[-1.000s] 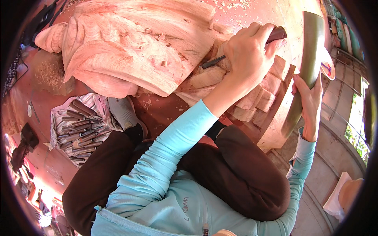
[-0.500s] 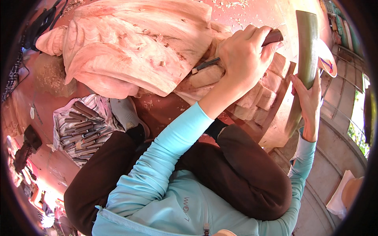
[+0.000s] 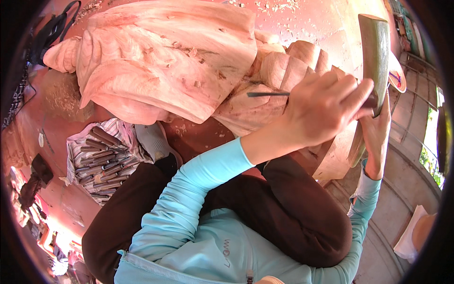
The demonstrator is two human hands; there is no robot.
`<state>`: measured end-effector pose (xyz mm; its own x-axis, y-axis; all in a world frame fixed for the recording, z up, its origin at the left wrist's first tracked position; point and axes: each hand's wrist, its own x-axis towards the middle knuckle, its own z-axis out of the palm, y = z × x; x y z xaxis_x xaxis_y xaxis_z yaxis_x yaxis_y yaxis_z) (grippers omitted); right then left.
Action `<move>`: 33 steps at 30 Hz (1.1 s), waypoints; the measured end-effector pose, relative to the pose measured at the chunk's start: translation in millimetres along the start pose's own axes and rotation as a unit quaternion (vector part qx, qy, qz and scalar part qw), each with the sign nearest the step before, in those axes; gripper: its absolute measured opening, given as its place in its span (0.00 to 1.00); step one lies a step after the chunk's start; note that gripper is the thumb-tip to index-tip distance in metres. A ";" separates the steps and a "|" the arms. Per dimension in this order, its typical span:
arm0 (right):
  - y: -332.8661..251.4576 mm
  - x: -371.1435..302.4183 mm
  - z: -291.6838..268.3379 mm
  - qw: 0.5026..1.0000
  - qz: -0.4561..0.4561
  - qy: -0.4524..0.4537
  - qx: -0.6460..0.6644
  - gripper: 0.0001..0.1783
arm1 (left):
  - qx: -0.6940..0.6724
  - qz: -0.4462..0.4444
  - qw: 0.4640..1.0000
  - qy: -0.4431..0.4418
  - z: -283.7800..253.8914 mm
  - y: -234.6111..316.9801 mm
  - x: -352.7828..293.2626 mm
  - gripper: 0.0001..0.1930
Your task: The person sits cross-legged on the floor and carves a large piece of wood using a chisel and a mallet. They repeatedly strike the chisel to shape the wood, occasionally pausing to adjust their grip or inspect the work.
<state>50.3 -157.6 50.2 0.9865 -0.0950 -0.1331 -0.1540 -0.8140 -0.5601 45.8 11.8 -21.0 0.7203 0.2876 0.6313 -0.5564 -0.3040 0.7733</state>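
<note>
My left hand [image 3: 326,106] is wrapped round a chisel [image 3: 268,94], whose dark metal blade points left over the carved wood. The chisel's handle is mostly hidden in the fist; its end shows close to the mallet. I cannot tell whether the blade tip touches the wood. At the right, my right hand [image 3: 378,130] grips a thick, greenish-brown club-shaped wooden mallet [image 3: 376,52], held roughly upright. Part of that hand is hidden behind the left fist. A large pale wood carving [image 3: 161,61] lies in front of me, with rounded, blocky forms [image 3: 276,68] at its right part.
A striped cloth [image 3: 78,146] holds several chisels [image 3: 101,163] left of my shoe [image 3: 153,139]. Wood shavings lie on the reddish floor [image 3: 194,135]. Black straps [image 3: 54,35] lie at the far left. Grey tiles [image 3: 402,170] are at the right, beside another person's limb [image 3: 423,232].
My left hand has moved right and nearer with the chisel, bringing the handle end close to the mallet. The blade now lies more level. The mallet has shifted slightly right.
</note>
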 end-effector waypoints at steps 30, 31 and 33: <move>-4.1 6.3 10.8 0.971 -0.169 0.044 -0.166 0.32 | 0.018 -0.135 0.991 0.009 17.6 -42.2 4.8 0.14; -6.7 7.4 6.9 0.985 -0.095 0.023 -0.141 0.33 | 0.021 -0.134 0.991 0.012 16.5 -41.5 3.5 0.14; -6.4 9.9 -2.6 0.994 0.055 -0.020 -0.088 0.34 | 0.023 -0.132 0.991 0.016 15.3 -41.6 2.6 0.14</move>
<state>61.2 -154.8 54.6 0.9609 -0.1686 -0.2195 -0.2446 -0.8882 -0.3889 77.2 11.3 -52.4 0.8245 0.3915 0.4086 -0.3295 -0.2549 0.9091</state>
